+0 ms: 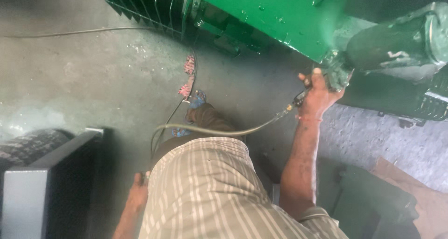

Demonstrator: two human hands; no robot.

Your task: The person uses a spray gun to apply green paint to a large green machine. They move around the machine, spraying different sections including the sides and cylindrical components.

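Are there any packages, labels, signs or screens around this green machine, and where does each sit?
No labels, signs or screens show.
Cardboard piece: brown, flat, on the floor at the lower right, partly cut off by the frame edge; whether it is a package is unclear.
Grey box-like thing: lower left, plain face, dark sides; too unclear to call a screen.
The right hand holds a hose-fed spray tool against the green machine.

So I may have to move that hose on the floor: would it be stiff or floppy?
Probably floppy: the hose sags in a loose curve from the spray tool in the right hand and loops over the floor. It looks thin, so likely light, though it may drag and snag.
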